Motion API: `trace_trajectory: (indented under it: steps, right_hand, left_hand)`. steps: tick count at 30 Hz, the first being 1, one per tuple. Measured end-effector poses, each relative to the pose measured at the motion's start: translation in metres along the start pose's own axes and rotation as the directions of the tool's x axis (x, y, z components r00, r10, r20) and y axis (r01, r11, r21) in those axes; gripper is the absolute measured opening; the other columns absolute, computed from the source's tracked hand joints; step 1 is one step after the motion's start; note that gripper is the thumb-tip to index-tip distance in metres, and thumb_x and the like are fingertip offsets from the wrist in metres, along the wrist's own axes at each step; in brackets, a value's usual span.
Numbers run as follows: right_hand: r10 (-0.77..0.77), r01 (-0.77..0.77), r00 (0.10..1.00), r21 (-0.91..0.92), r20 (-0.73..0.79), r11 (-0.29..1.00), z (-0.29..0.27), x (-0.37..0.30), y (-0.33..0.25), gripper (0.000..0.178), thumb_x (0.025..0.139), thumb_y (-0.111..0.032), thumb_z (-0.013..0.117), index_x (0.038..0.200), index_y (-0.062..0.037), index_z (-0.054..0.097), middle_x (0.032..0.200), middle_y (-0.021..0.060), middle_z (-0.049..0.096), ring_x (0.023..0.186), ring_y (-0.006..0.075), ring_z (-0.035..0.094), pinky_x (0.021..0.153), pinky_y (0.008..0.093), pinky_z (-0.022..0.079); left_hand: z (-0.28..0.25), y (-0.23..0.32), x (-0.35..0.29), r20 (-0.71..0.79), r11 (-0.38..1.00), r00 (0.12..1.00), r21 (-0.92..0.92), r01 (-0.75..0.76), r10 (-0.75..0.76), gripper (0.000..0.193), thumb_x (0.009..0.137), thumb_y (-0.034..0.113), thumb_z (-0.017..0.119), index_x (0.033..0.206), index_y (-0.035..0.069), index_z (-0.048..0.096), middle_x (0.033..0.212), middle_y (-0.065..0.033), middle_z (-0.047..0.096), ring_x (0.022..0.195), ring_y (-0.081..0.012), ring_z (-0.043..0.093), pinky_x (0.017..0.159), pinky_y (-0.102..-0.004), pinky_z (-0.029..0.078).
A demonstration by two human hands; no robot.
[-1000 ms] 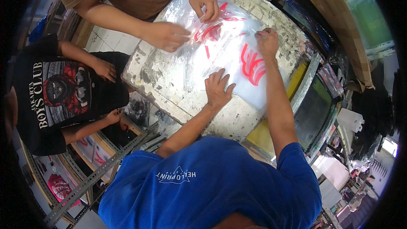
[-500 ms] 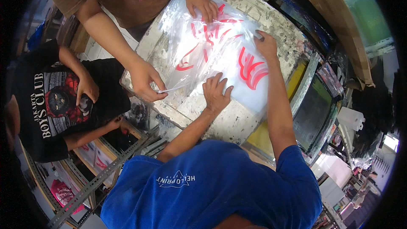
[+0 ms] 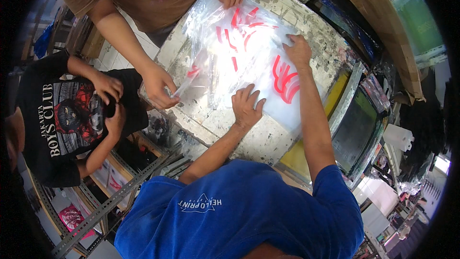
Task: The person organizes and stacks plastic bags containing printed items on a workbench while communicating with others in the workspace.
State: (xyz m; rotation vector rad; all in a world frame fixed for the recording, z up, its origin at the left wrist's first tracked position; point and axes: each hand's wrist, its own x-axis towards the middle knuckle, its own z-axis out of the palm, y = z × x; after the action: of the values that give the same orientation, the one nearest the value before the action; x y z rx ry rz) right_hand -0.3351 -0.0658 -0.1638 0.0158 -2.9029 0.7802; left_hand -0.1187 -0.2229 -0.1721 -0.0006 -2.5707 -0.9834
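red-marked plastic sheets (image 3: 244, 50) are spread over the worn tabletop (image 3: 256, 143). their near edge is touched by the left hand (image 3: 247, 107), its grip splayed, nothing held. their right edge is met by the right hand (image 3: 299, 52), fingers bent; whether anything is pinched cannot be told. in a translucent container (image 3: 398, 137) at right, no contents can be made out.

A white plastic jug (image 3: 398, 137) sits near a dark framed screen (image 3: 355, 120); brown cardboard (image 3: 378, 21) stands beside a green panel (image 3: 418, 19), possibly another screen.
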Motion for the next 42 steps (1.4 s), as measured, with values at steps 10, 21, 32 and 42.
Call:
trace_trajectory:
  steps: [10, 21, 32, 42]
  right_hand:
    - [-0.006, -0.017, 0.999, 0.461, 0.047, 0.887, 0.008, -0.005, -0.004, 0.018, 0.074, -0.011, 0.074, 0.089, -0.0045, 0.067, 0.076, 0.0088, 0.067, 0.069, 0.0191, 0.064, 0.067, 0.0317, 0.050]
    - [0.169, -0.181, 0.981, 0.743, 0.093, 0.644, 0.007, -0.011, 0.057, 0.039, 0.078, 0.006, 0.064, 0.116, -0.0011, 0.056, 0.109, 0.0099, 0.061, 0.093, 0.0151, 0.060, 0.080, 0.0267, 0.048]
    - [0.212, -0.215, 0.974, 0.655, 0.086, 0.724, -0.029, -0.031, 0.062, 0.043, 0.077, 0.010, 0.055, 0.119, 0.0026, 0.055, 0.105, 0.0084, 0.061, 0.090, 0.0149, 0.059, 0.078, 0.0250, 0.046]
    - [0.113, -0.098, 0.962, 0.070, -0.249, 0.993, -0.035, -0.009, 0.056, 0.046, 0.075, -0.004, 0.068, 0.119, -0.0025, 0.056, 0.105, 0.0155, 0.057, 0.094, 0.0269, 0.056, 0.082, 0.0381, 0.045]
  left_hand:
    - [0.000, 0.000, 0.000, 0.006, 1.000, 1.000, -0.014, -0.014, 0.014, 0.030, 0.071, 0.017, 0.073, 0.096, 0.003, 0.066, 0.117, -0.0123, 0.058, 0.096, -0.0289, 0.052, 0.079, -0.0403, 0.037]
    - [-0.003, -0.001, -0.001, -0.001, 0.997, 1.000, -0.071, 0.002, -0.002, 0.033, 0.071, 0.016, 0.073, 0.101, 0.003, 0.066, 0.117, -0.0134, 0.059, 0.095, -0.0268, 0.055, 0.079, -0.0376, 0.039]
    - [-0.033, -0.020, -0.011, 0.071, 0.984, 0.990, -0.139, -0.111, 0.121, 0.035, 0.069, 0.012, 0.076, 0.101, 0.001, 0.067, 0.117, -0.0175, 0.060, 0.088, -0.0276, 0.061, 0.076, -0.0368, 0.049]
    - [-0.091, -0.057, -0.004, -0.145, 0.977, 0.984, 0.170, 0.125, -0.101, 0.035, 0.077, 0.011, 0.065, 0.110, 0.001, 0.062, 0.119, -0.0197, 0.057, 0.101, -0.0334, 0.054, 0.089, -0.0435, 0.039]
